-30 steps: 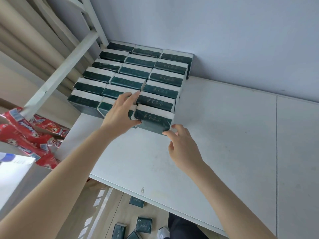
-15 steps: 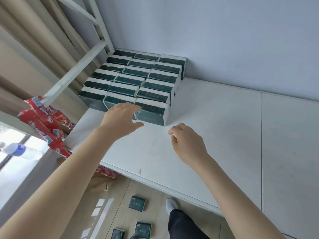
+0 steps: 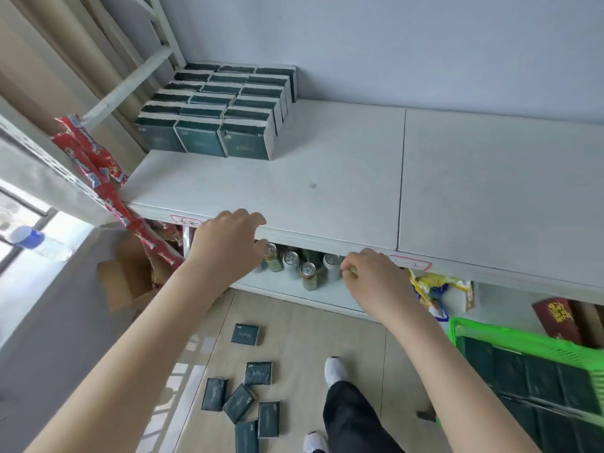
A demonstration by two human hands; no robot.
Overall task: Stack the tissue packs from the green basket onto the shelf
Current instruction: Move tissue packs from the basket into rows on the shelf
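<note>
L hand (image 3: 225,243) is hovering over the front edge of the shelf (image 3: 327,178), fingers relaxed & slightly bent, holding nothing. R hand (image 3: 376,282) is hanging just below that same edge, further right, fingers loosely curled, nothing visible in it. The two hands are sitting apart, neither touching any pack.

Tissue packs (image 3: 215,116) – dark green w/ white sides – are standing in 3 tight columns in the shelf's back-left corner, the rear ones against the wall (image 3: 392,44), all touching each other. The rest of the shelf top is showing bare white.

Green basket (image 3: 510,338) is sitting at lower right w/ more dark packs (image 3: 529,384) lying inside. Several loose packs (image 3: 242,400) are lying scattered on the floor (image 3: 310,338), near a white shoe (image 3: 335,371).

Cans (image 3: 307,269) are standing on the lower shelf (image 3: 287,289) between the hands. Red snack wrappers (image 3: 94,168) are hanging at the shelf's left end – a yellow bag (image 3: 434,289) is lying just right of the R hand.
</note>
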